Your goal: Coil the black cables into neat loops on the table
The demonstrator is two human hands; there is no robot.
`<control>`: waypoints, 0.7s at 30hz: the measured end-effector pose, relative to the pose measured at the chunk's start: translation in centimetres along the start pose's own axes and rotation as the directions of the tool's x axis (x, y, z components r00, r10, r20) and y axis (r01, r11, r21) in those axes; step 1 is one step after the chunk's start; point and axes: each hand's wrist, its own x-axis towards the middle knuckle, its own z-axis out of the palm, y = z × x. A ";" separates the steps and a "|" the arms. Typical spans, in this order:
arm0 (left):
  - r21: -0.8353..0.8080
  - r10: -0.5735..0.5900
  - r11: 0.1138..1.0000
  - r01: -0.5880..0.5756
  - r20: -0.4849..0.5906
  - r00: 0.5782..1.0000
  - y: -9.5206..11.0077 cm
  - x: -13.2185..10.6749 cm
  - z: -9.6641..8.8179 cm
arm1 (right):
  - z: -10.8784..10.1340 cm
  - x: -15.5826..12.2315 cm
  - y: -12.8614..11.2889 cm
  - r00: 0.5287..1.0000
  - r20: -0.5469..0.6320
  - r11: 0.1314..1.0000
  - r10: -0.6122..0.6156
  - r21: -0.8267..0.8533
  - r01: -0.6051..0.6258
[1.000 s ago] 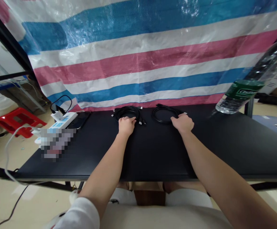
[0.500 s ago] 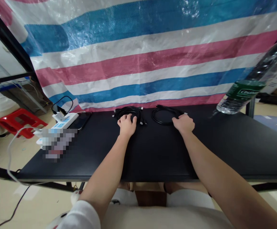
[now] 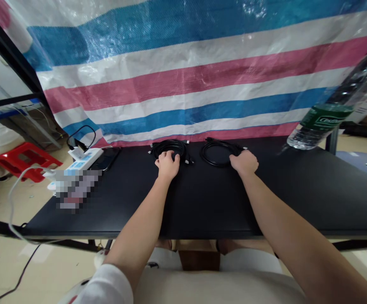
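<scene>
Head view: left hand (image 3: pixel 167 164) curled over the near edge of the left cable coil (image 3: pixel 170 148), right hand (image 3: pixel 244 162) fingers bent on the right coil (image 3: pixel 219 152), both at the table's (image 3: pixel 202 202) far side — light, floppy loops prob., best pinched thru the whole bundle.

Bright, even light; bowed edges.

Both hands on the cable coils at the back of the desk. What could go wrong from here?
1. The left hand lies on the left cable coil, whose loose plug ends stick out; a pull may unravel or snag it.
2. The right hand touches the right cable coil, close beside the other; the two might tangle.
3. The water bottle stands at the desk's right rear corner; a sweeping arm could tip it.
</scene>
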 end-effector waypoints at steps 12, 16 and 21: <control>-0.055 0.030 0.998 -0.034 -0.060 0.998 -0.9 0.3 0.7 | 0.3 0.5 0.6 0.999 -0.030 0.982 0.034 0.186 -0.028; -0.057 0.065 0.996 -0.072 -0.117 0.991 -1.2 0.5 1.0 | 1.0 1.4 1.0 0.995 -0.076 0.832 0.070 0.554 -0.017; -0.060 0.145 0.985 -0.160 -0.200 0.969 -1.5 0.4 1.2 | 1.3 1.8 0.7 0.999 -0.046 0.466 -0.008 0.884 0.045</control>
